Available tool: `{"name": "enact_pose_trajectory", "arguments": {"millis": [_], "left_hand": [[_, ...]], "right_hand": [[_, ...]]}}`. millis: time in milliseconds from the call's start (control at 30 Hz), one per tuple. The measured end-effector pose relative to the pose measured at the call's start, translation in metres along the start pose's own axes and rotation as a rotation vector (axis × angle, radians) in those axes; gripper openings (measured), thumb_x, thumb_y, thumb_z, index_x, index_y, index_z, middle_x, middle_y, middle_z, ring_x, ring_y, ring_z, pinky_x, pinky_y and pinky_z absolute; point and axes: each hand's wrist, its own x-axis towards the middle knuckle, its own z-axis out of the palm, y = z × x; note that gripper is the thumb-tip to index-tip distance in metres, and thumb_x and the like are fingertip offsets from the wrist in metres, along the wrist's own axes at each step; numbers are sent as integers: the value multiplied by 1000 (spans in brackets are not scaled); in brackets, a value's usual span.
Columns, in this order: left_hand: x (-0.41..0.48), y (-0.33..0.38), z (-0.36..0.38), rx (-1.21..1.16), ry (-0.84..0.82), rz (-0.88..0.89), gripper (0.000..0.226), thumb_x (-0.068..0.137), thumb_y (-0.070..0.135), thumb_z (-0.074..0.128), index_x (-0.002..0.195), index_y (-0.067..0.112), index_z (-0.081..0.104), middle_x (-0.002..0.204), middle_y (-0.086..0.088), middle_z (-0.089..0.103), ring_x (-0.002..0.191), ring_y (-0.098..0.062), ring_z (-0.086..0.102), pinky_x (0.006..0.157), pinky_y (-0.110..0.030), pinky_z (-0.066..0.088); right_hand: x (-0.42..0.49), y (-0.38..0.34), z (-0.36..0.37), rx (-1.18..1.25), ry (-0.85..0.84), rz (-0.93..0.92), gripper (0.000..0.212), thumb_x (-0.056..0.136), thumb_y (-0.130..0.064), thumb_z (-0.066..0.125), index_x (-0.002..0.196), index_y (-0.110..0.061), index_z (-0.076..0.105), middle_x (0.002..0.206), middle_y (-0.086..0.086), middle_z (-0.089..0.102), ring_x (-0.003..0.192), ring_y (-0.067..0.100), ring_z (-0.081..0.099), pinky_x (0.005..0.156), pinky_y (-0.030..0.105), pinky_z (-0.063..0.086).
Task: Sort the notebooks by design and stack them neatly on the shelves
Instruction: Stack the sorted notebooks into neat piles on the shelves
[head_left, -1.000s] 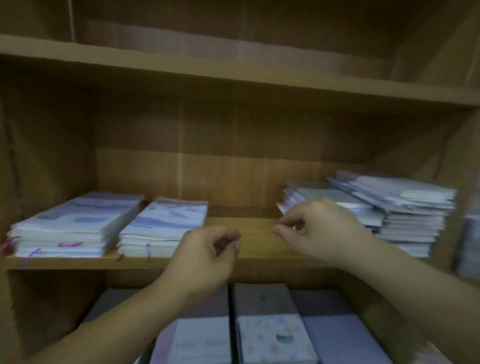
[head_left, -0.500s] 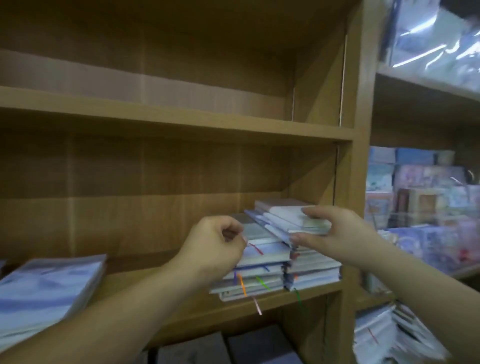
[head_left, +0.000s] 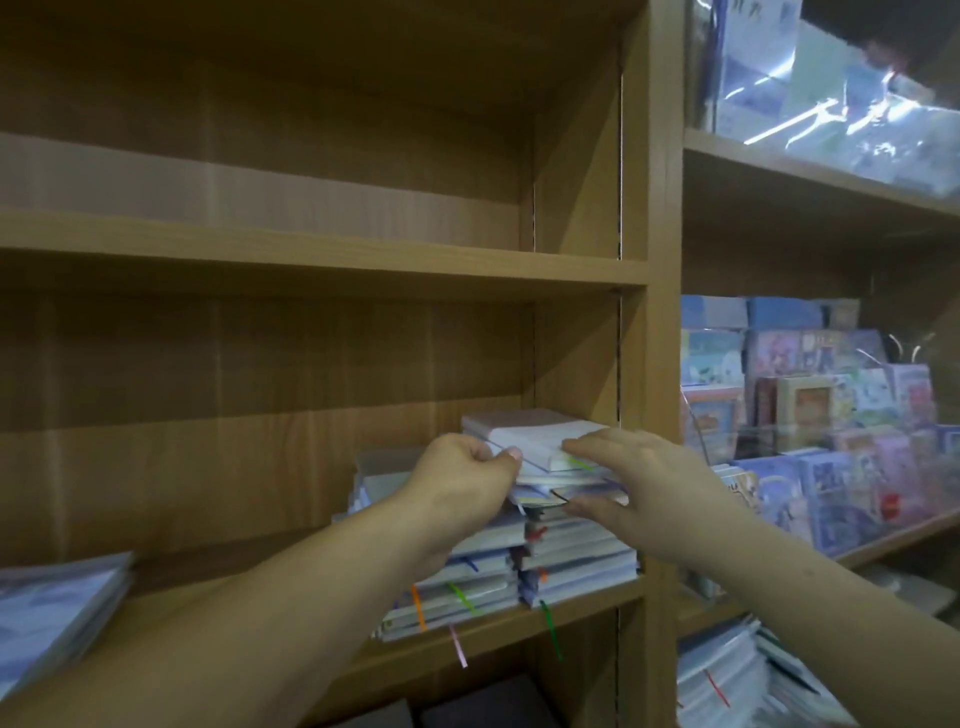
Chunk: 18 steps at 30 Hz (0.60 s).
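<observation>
Gripping notebooks (head_left: 524, 432): left hand (head_left: 462, 480), right hand (head_left: 641, 480)

Notebooks (head_left: 540, 441) pale lilac-white; ribbons (head_left: 417, 605) orange, green, pink; shelf (head_left: 311, 260) brown woodgrain.

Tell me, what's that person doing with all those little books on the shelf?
A person is sorting notebooks on a wooden shelf. Both hands are on the top notebooks of the right-hand stack. The left hand grips their left edge, and the right hand holds the right side, fingers on top and thumb underneath. A lower stack sits just beside it, and another stack lies at the far left. Coloured ribbons hang out in front.
</observation>
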Motion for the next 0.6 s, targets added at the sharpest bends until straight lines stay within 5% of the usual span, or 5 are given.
{"name": "enact_pose_trajectory", "arguments": {"millis": [167, 367, 467, 600], "left_hand": [[8, 13, 8, -233, 85, -69, 31, 98, 30, 67, 107, 1, 67, 76, -7, 67, 37, -6, 54, 36, -14, 36], [15, 29, 13, -377, -60, -229, 34, 92, 28, 75, 112, 0, 70, 86, -15, 69, 59, -18, 58, 45, -24, 49], [13, 34, 18, -518, -110, -263, 23, 96, 7, 67, 117, -3, 62, 105, -25, 73, 75, -29, 73, 54, -38, 62], [9, 32, 27, -550, -41, -218, 24, 89, -12, 61, 111, -4, 61, 95, -30, 74, 80, -42, 75, 64, -55, 63]], "right_hand": [[2, 4, 2, 212, 88, 76, 61, 86, -71, 55, 138, -40, 57, 129, -26, 58, 120, 1, 53, 92, 20, 44], [4, 17, 0, 341, 46, 125, 42, 90, -66, 54, 129, -51, 60, 119, -31, 58, 107, -3, 58, 89, 31, 53], [2, 15, 5, 406, 59, 127, 27, 97, -63, 43, 120, -58, 57, 118, -30, 57, 115, -2, 54, 95, 34, 51], [2, 11, 13, 501, 55, 243, 41, 94, -75, 26, 107, -54, 59, 122, -20, 58, 131, 15, 41, 108, 46, 37]]}}
